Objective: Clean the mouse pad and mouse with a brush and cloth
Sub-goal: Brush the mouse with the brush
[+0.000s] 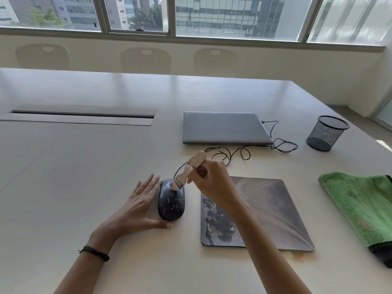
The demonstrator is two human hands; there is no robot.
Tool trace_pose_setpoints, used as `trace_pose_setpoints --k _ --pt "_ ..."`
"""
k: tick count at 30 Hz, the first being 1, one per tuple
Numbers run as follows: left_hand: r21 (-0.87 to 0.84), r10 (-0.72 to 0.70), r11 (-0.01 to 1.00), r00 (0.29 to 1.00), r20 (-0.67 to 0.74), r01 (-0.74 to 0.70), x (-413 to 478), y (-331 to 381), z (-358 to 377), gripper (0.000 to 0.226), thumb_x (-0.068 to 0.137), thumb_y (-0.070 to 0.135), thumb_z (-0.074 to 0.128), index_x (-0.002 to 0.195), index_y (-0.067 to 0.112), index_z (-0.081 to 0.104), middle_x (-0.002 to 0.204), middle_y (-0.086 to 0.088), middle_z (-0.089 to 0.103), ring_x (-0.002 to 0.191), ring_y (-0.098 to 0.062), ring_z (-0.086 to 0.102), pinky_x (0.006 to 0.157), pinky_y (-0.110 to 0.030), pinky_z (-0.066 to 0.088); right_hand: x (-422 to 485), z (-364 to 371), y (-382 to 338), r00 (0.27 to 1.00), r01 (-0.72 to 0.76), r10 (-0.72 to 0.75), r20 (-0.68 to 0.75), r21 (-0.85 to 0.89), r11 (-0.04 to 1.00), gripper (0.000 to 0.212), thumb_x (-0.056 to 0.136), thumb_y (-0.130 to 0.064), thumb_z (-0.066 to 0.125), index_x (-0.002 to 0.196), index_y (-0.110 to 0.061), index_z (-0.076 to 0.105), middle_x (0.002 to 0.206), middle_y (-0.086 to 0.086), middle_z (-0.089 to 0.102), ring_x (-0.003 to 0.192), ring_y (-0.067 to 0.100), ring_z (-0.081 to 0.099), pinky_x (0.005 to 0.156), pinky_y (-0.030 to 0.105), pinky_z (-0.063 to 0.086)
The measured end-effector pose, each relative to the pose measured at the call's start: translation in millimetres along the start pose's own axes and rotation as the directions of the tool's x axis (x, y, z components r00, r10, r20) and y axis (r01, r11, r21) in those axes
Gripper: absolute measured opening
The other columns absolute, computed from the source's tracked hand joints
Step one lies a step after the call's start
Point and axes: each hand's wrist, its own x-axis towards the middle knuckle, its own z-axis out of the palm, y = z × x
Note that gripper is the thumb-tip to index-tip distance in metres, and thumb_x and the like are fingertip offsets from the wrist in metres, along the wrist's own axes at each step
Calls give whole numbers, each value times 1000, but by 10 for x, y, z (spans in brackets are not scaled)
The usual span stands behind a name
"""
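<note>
Gripping the brush (pixel 188 171) handle, right hand (pixel 209 183) sets bristles on the speckled mouse (pixel 171 201); left hand (pixel 140 203), fingers straight, braces the mouse's left side. Mouse pad (pixel 261 213) lies just right of the mouse near the surface (pixel 84 177) front edge, green cloth (pixel 360 204) at the right edge.

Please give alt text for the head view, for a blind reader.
A right hand holds a brush on a speckled black mouse that the left hand steadies on a table. A mouse pad, green cloth, closed laptop and mesh cup lie to the right.

Pale table (pixel 106 166), three chairs (pixel 146 60), daylit windows (pixel 135 13)
</note>
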Motion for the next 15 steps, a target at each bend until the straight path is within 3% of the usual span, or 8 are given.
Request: trace_pose_setpoints --k 5,8,10,12,15 --pt "0 -3 1000 1000 -5 3 6 -3 18 136 44 98 33 146 20 -9 149 15 -21 135 1 -30 104 -9 -27 -26 -45 -14 1000 -8 8 10 49 999 21 90 -12 56 77 1 67 64 12 68 54 23 62 54 36 53" --pt "-2 4 1000 1000 0 -4 3 -8 14 134 45 97 35 146 20 -9 149 14 -21 135 1 -30 104 -9 -27 -32 -41 -36 999 30 -31 37 35 999 16 91 -12 56 87 -5 69 70 7 71 51 9 59 48 15 45" --pt "1 8 1000 1000 1 -8 0 -10 7 134 46 97 35 146 20 -10 149 13 -22 135 1 -30 104 -9 -27 -43 -27 -42 993 49 -51 102 21 999 14 91 -10 56 92 -8 70 72 3 72 52 2 57 52 9 41" --pt "2 6 1000 1000 0 -6 0 -8 8 133 47 97 35 146 20 -10 149 14 -22 135 1 -31 105 -10 -26 -58 -38 -51 988 59 -61 140 13 998 14 90 -10 56 89 -10 70 69 3 71 51 4 55 50 12 42" --pt "7 -1 1000 1000 -3 1 7 -5 12 136 44 98 33 146 20 -10 149 14 -22 135 1 -31 103 -9 -27 -69 -87 -40 993 45 -50 108 47 998 17 92 -13 54 84 -7 68 67 6 69 51 16 59 51 28 50"
